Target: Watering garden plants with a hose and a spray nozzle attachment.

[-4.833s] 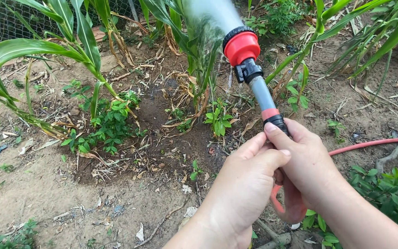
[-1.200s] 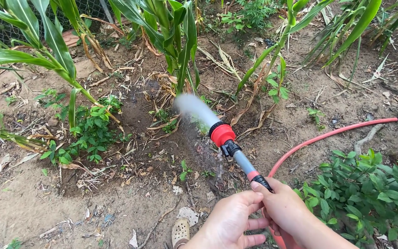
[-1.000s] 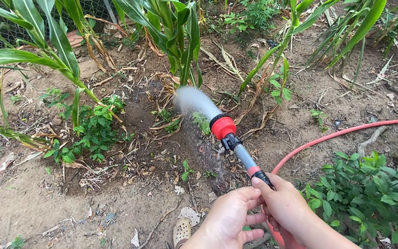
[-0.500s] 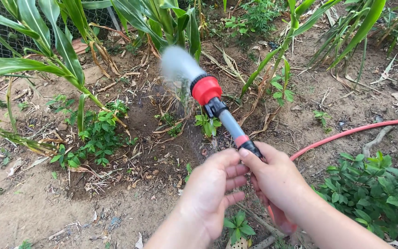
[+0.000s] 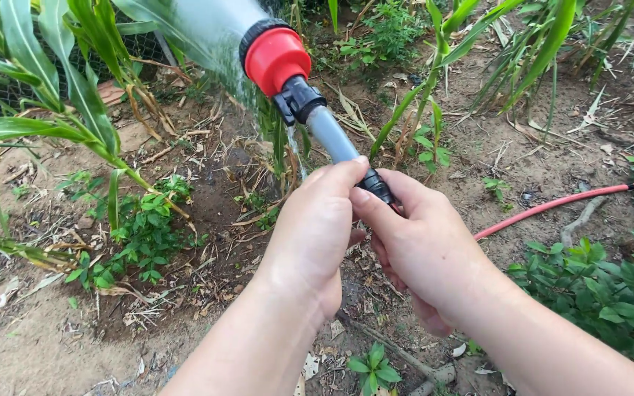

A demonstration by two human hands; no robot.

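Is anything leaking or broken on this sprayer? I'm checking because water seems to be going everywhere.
Nothing looks broken. The spray nozzle sends out a broad spray at its red head, and a few drips fall below it. Both the left hand and right hand hold the wand. The red hose lies unkinked.

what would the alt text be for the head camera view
Two bare hands, the left hand and the right hand, grip a spray wand with a red nozzle head that sprays water toward tall corn plants in bare soil. A red hose trails off to the right past leafy weeds.
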